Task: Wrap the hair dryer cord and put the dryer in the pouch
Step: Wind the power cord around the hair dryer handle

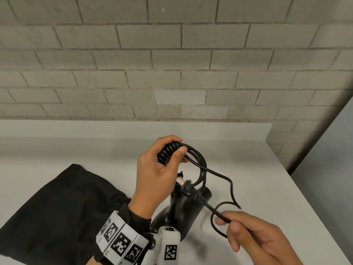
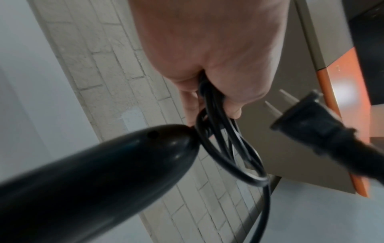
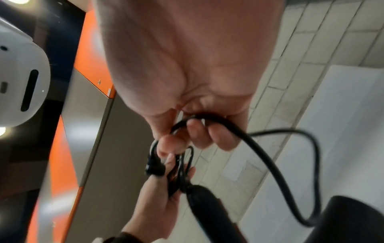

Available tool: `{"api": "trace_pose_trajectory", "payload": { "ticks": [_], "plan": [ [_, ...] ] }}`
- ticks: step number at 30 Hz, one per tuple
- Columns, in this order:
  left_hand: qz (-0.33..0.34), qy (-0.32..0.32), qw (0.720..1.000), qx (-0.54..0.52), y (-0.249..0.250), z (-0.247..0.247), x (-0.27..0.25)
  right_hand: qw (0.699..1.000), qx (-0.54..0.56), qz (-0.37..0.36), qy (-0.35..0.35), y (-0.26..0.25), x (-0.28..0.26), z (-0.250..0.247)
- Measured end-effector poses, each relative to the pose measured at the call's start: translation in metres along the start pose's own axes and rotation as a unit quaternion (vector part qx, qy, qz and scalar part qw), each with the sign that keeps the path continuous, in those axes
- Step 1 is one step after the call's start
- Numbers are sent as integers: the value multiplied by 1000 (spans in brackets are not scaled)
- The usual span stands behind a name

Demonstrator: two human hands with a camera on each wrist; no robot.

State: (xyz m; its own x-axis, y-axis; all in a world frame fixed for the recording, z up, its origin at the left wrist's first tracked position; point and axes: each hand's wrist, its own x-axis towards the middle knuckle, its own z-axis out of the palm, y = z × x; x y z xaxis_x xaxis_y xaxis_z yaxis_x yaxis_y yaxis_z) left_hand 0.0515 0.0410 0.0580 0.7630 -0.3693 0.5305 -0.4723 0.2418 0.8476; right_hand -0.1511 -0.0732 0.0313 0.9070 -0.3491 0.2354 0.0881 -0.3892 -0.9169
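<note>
— Left hand first: what is it doing?

— Its fingers are curled round a bundle of cord, coils stacked tight under the thumb, raised above the surface. Several loops hang from the fist toward the dryer. From the left wrist view the same loops drop out of the closed palm, and the dryer's rounded black handle end sits just beside them.

— And the right hand?

— It pinches the cord between thumb and fingers just behind the plug. The plug points up toward the left hand, close to the hanging loops. In the left wrist view its two flat prongs are plain to see. A slack length of cord trails from the right hand, curling down over the surface in a loose bend.

— Where is the dryer itself?

— Below and between the two hands, black, handle uppermost; whether it rests on the surface or hangs from the cord I cannot tell.

— The pouch?

— A black pouch lies flat on the surface to the left of the dryer, partly behind the left wrist. Nothing can be seen inside it; its opening is hidden.

— Anything else around?

— A grey brick wall behind the surface, and a marker band on the left wrist.
</note>
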Motion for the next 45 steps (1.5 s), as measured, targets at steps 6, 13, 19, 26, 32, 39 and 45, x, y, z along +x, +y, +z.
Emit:
{"api": "trace_pose_trajectory", "payload": {
  "ticks": [6, 13, 19, 26, 32, 39, 45],
  "plan": [
    [-5, 19, 1000, 5, 0, -9, 1, 963, -270, -9, 0, 49, -11, -21],
    [-4, 3, 1000, 15, 4, -3, -4, 945, -209, -144, 206, 10, 18, 4],
    [22, 3, 999, 43, 4, -4, -5, 958, -261, -88, 79, -14, 52, 19],
    [42, -22, 998, 49, 6, -9, -7, 903, -291, -286, 131, -47, 80, 4],
    [51, -64, 997, 12, 16, -4, -17, 937, -165, -281, 130, -62, 110, -7],
    [72, -57, 996, 8, 14, -3, -17, 980, 2, -172, 99, -53, 122, 5],
    [80, -58, 994, -37, 17, 1, -22, 983, 146, -56, 94, -38, 120, 23]
  ]
}}
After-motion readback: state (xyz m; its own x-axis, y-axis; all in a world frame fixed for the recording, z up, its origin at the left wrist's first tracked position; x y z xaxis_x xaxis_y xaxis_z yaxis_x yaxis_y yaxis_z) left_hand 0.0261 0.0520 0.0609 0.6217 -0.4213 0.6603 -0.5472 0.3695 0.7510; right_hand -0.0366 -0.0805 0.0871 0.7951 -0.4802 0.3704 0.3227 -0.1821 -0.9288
